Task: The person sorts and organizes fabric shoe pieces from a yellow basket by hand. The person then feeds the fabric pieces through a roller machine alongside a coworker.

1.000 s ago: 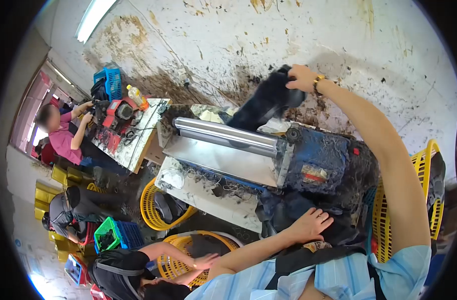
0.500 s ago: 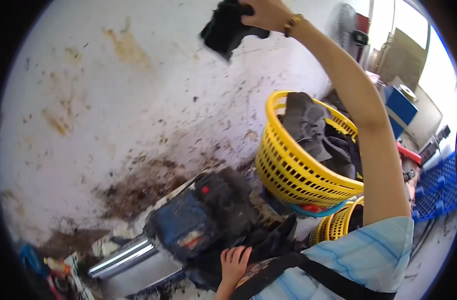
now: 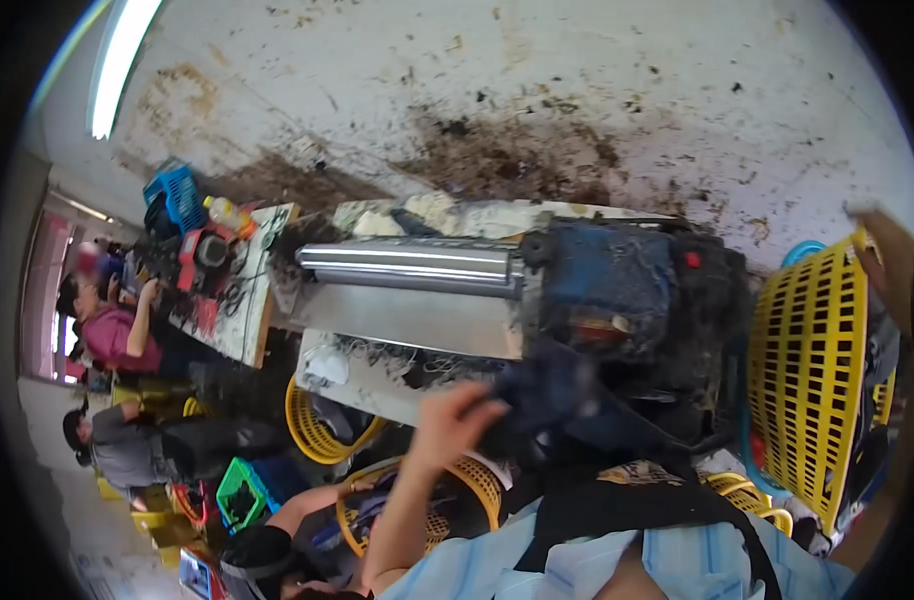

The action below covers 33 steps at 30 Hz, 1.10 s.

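Observation:
My left hand (image 3: 452,425) is pinched on the edge of a dark cloth piece (image 3: 547,390), which is smeared by motion. The cloth hangs before a dusty machine with a blue housing (image 3: 607,280), a red button (image 3: 692,261) and shiny metal rollers (image 3: 417,268). At the far right, my right hand (image 3: 885,262) is blurred beside the rim of a tall yellow basket (image 3: 807,350); its fingers cannot be made out. Dark cloth (image 3: 882,350) shows inside that basket. Black fabric (image 3: 637,425) lies between the machine and my lap.
Below the machine's bench (image 3: 362,385) stand yellow baskets (image 3: 322,425) holding cloth. A person (image 3: 267,555) reaches into a basket close on my left. Two more people (image 3: 122,335) work farther off, near a table (image 3: 257,320) with a bottle (image 3: 227,215) and a blue crate (image 3: 182,195).
The view has swung left, showing more of the rollers and the people. My right hand has come down from holding black cloth high to the basket. My left hand has risen from my lap.

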Tool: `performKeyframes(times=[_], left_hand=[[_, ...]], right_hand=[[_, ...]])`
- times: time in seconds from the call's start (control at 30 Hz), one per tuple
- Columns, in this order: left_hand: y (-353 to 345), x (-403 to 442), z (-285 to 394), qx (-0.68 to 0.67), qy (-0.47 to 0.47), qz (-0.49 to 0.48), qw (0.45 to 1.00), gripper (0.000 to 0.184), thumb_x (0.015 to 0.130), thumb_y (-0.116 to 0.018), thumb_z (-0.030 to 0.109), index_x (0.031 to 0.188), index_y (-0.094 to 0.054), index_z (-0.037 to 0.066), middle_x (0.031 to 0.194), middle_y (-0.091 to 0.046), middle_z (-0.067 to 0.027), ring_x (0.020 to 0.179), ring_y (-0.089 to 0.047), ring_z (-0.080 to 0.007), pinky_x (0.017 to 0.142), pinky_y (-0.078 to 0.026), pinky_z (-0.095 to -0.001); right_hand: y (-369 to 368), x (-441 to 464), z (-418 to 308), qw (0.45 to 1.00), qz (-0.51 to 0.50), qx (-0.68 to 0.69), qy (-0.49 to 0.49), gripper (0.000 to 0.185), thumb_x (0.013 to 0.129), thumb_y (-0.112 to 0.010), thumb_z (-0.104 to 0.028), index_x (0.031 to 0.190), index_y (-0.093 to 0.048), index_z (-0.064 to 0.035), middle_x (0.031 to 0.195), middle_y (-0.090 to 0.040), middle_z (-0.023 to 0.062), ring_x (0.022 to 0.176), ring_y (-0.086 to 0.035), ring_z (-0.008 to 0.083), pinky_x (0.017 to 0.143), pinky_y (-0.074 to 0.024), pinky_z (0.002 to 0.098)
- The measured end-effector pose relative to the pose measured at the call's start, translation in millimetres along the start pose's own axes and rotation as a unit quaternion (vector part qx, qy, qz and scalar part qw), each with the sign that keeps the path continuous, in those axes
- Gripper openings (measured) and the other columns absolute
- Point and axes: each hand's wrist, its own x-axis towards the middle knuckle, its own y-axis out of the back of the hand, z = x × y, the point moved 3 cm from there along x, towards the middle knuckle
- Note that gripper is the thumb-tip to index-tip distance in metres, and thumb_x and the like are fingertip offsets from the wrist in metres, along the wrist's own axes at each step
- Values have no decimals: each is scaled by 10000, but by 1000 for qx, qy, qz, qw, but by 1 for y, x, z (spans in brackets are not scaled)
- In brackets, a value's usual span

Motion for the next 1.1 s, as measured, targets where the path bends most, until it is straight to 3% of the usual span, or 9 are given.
performKeyframes(times=[0.1,0.2,0.33,0.4,0.47,0.53,0.63,0.87,1.1], left_hand=[[57,11,-100,-137,216,90,963,239,814,-665,218,791,-624,-16,699,-590,13,619,-496,-49,554,-400,-216],[83,44,-137,25,239,134,961,309,790,-691,272,731,-628,-24,615,-544,40,580,-457,-37,509,-358,-215],[77,84,-116,112,101,265,952,265,781,-692,232,724,-631,-20,600,-586,-72,558,-512,-135,543,-402,-304],[61,70,-68,404,-147,464,774,272,774,-689,214,602,-580,33,533,-506,-103,508,-497,-288,531,-407,-383],[3,28,-61,219,-63,216,950,154,728,-726,151,693,-608,59,633,-554,-93,625,-541,-271,598,-439,-389],[-66,-11,-49,95,-97,27,990,216,682,-763,137,818,-624,43,826,-630,-112,786,-596,-259,666,-477,-379],[-129,-3,16,48,-298,-43,952,422,704,-722,299,1011,-593,40,1009,-604,-106,928,-570,-247,774,-452,-373],[-189,-20,10,166,-388,-232,876,353,720,-639,341,952,-581,80,929,-548,-59,882,-510,-212,821,-391,-357],[-162,-18,6,31,-434,-71,897,309,733,-592,90,1041,-616,97,1173,-543,-67,1089,-514,-234,955,-389,-456]], right_hand=[[10,94,-100,952,152,25,264,329,806,-574,-134,1115,-556,-22,1025,-602,139,1025,-561,257,856,-453,373],[-57,222,-216,918,-157,211,295,448,865,-523,-360,1164,-545,-27,1100,-583,136,1102,-532,222,928,-439,380],[-187,320,-342,861,-352,233,283,829,827,-307,-710,1257,-502,-28,1299,-477,175,1206,-428,309,1016,-323,404],[-218,322,-367,849,-401,237,251,875,806,-286,-740,1232,-518,-12,1307,-466,187,1225,-404,319,1022,-311,409],[-276,353,-388,861,-402,162,266,906,778,-278,-769,1158,-566,1,1268,-497,175,1154,-473,325,982,-360,411],[-264,345,-383,874,-352,285,175,599,770,-582,-533,926,-631,42,965,-624,169,842,-622,261,662,-521,391],[-226,327,-375,934,-261,110,217,415,662,-722,-325,814,-647,54,780,-642,161,688,-634,237,553,-519,365],[-158,292,-389,952,-95,7,291,168,638,-580,-58,768,-669,-1,836,-653,201,864,-631,339,707,-497,402],[-114,335,-356,946,29,29,322,121,618,-572,-85,709,-633,-36,714,-617,178,744,-608,352,639,-481,421]])
